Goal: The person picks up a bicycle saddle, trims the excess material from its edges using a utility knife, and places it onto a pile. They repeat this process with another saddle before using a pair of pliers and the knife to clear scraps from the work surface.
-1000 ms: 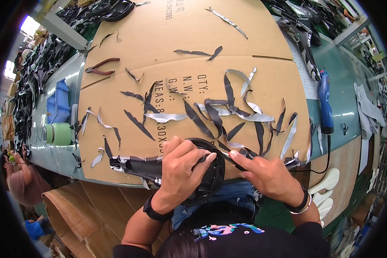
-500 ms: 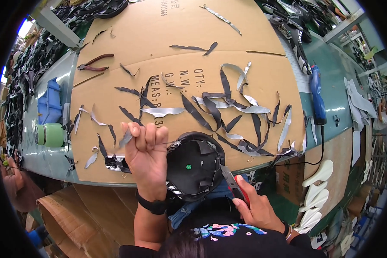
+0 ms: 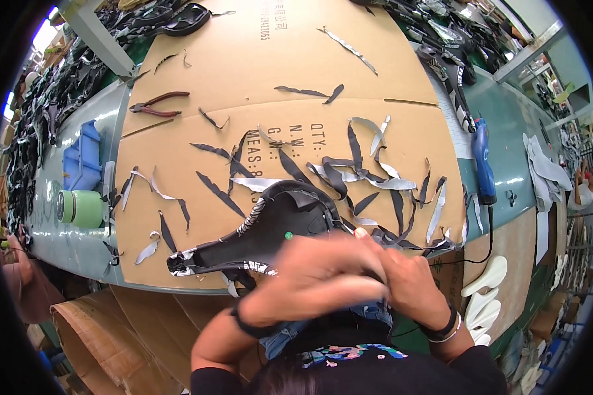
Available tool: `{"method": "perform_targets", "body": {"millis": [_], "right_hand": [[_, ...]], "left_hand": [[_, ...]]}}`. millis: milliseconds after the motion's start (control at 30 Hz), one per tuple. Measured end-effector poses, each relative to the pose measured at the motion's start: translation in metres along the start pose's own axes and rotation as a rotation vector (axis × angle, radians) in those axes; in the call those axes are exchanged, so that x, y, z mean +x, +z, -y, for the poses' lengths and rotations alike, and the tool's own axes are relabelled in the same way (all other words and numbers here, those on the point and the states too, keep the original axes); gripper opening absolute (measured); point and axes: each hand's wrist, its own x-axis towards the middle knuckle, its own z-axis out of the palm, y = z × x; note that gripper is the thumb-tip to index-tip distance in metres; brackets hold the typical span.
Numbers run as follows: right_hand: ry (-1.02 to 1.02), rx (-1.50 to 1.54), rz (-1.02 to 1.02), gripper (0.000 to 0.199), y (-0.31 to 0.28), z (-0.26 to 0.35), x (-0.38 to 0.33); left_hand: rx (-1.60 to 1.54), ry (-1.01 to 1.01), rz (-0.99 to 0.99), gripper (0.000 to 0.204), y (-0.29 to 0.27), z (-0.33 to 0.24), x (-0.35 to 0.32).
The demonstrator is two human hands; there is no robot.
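Saddle: black bicycle saddle [image 3: 270, 227] at six o'clock on the cardboard sheet [image 3: 244, 79].
Left hand [image 3: 310, 280]: grip clamped on the saddle's rear.
Right hand [image 3: 402, 283]: blurred, grip clamped there too.
Pliers [image 3: 155, 104]: ten o'clock.

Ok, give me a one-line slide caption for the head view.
Both hands, left hand and right hand, grip the wide end of a black bicycle saddle over scrap-strewn cardboard.

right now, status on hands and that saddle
Left hand and right hand together, blurred, on black saddle's wide end. Saddle lying on cardboard sheet. Trimmed strips scattered close by.
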Motion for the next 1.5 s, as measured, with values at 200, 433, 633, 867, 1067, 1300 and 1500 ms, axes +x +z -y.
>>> {"method": "perform_targets", "body": {"millis": [200,433,633,867,1067,1300,1500], "right_hand": [[0.036,-0.018,0.173,0.063,-0.023,-0.006,0.025],[-0.080,0.151,0.131,0.067,-0.014,-0.028,0.041],[-0.139,0.300,-0.059,0.064,0.029,-0.024,0.011],[0.058,0.573,0.011,0.065,0.040,0.006,-0.029],[0.202,0.747,0.005,0.064,0.051,0.029,-0.064],[0.270,0.754,-0.087,0.059,0.054,0.023,-0.088],[-0.278,0.356,-0.460,0.064,0.033,0.010,0.034]], "left_hand": [[1.034,-0.358,-0.534,0.067,-0.083,-0.015,-0.017],[0.209,-0.725,-0.325,0.042,-0.075,0.000,-0.026],[0.061,-0.686,-0.674,0.029,-0.033,0.013,-0.044],[0.142,-0.396,-0.969,0.037,0.025,0.023,-0.068],[0.501,-0.188,-1.210,0.045,0.089,0.052,-0.079],[0.818,-0.079,-1.153,0.064,0.107,0.059,-0.084],[0.827,-0.043,-1.021,0.054,0.098,0.049,-0.086]]}}
